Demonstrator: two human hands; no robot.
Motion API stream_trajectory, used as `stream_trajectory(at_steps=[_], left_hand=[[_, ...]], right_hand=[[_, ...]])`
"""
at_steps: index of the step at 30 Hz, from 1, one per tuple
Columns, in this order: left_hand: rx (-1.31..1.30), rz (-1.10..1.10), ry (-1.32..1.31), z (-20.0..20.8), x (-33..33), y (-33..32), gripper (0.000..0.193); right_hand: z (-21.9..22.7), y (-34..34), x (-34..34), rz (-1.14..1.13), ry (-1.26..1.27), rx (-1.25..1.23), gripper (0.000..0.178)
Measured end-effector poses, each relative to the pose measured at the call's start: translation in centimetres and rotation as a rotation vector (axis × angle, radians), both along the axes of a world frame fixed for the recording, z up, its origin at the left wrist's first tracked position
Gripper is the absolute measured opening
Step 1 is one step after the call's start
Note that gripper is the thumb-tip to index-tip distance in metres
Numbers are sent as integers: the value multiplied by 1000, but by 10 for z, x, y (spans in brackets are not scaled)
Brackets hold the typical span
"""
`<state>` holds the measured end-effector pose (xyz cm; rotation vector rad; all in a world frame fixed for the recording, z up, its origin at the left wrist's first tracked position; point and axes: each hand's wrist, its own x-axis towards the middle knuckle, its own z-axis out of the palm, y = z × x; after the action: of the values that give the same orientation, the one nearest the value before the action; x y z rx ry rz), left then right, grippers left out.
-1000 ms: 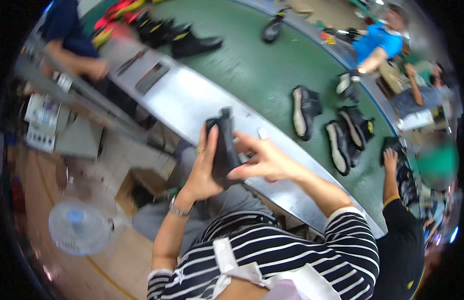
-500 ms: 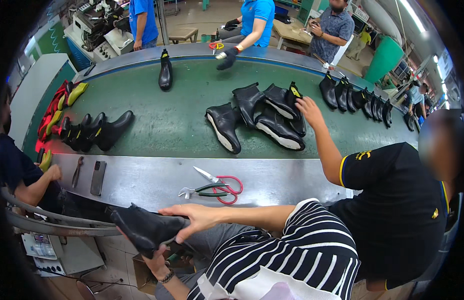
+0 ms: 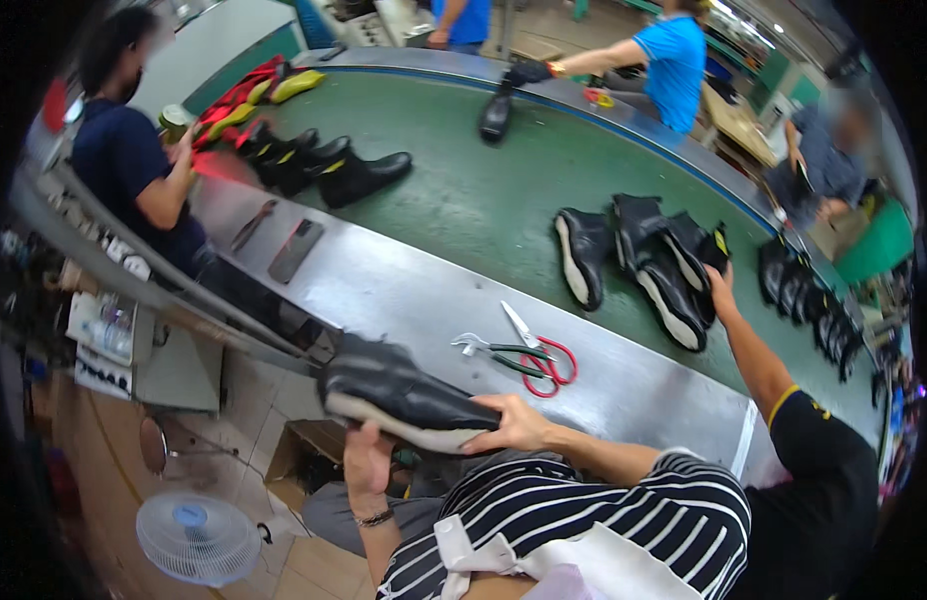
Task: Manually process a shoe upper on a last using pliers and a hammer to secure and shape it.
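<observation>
Above my lap, at the near edge of the metal table, I hold a black ankle boot (image 3: pixel 404 388) sideways with its pale sole edge toward me. My right hand (image 3: pixel 519 425) grips its right end, thumb and fingers around it. My left hand (image 3: pixel 369 467), with a bracelet on the wrist, supports the boot from below near its left end; its fingertips are partly hidden behind the sole. Just beyond on the table lie red-handled scissors (image 3: pixel 554 367) and green-handled pliers (image 3: pixel 519 350), both untouched.
A dark phone (image 3: pixel 297 250) and a hand tool (image 3: pixel 254 224) lie farther left on the metal ledge (image 3: pixel 384 290). Several black boots rest on the green belt (image 3: pixel 464 200). A co-worker's arm (image 3: pixel 754 340) reaches in at right. A fan (image 3: pixel 199 540) and cardboard box (image 3: pixel 309 455) are below left.
My view has swung left. The boot has been turned so its pale sole edge shows, and my right hand is now on its right end. Across the belt, a gloved hand has moved onto a single boot.
</observation>
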<state>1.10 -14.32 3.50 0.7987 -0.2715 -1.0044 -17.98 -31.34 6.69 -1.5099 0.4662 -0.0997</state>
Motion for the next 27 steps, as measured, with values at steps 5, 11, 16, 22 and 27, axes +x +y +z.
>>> stream_trajectory(at_steps=[5, 11, 16, 22, 27], left_hand=[[13, -108, -137, 12, -4, 14, 69], [257, -94, -108, -9, -21, 38, 53], [339, -86, -77, -19, -36, 44, 48], [424, -166, -174, -28, -51, 14, 45], [412, -363, -320, -39, -59, 2, 48]], right_hand=[[-4, -24, 4, -369, -4, 66, 54], [-30, -155, 37, -785, 11, -393, 68], [-76, -211, 71, -651, 29, -488, 61], [-95, -133, 42, -501, 233, -792, 65], [-129, -68, -14, -390, 383, -1182, 68]])
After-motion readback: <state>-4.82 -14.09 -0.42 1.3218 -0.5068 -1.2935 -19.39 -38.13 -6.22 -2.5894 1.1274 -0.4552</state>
